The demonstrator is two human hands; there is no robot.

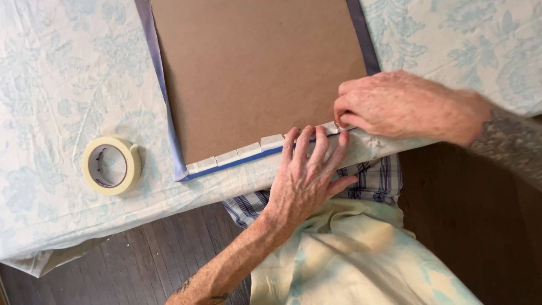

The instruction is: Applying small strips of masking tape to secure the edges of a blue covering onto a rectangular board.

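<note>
Landmark is the brown board (254,68): it lies flat on blue fabric (161,90), which shows as a border down its left and right sides and along the near edge. Your left hand (305,178) lies flat with fingers spread and pressed on the near edge of the board, toward the right corner, closed on nothing. Your right hand (395,104) is at the board's near right corner, thumb and forefinger pinched together on a small tape piece (333,127). Tape strips (237,153) sit side by side along the near edge, left of your left hand. Risk, as I judge it: the fabric could slacken or pucker if the left hand lifts, and the pinched piece could go on crooked or fold onto itself. The tape roll (111,165) lies well left of the board on the floral tablecloth (62,73), near the table edge. Counts: one board, one roll, about five strips showing plus the pinched one, two hands.
</note>
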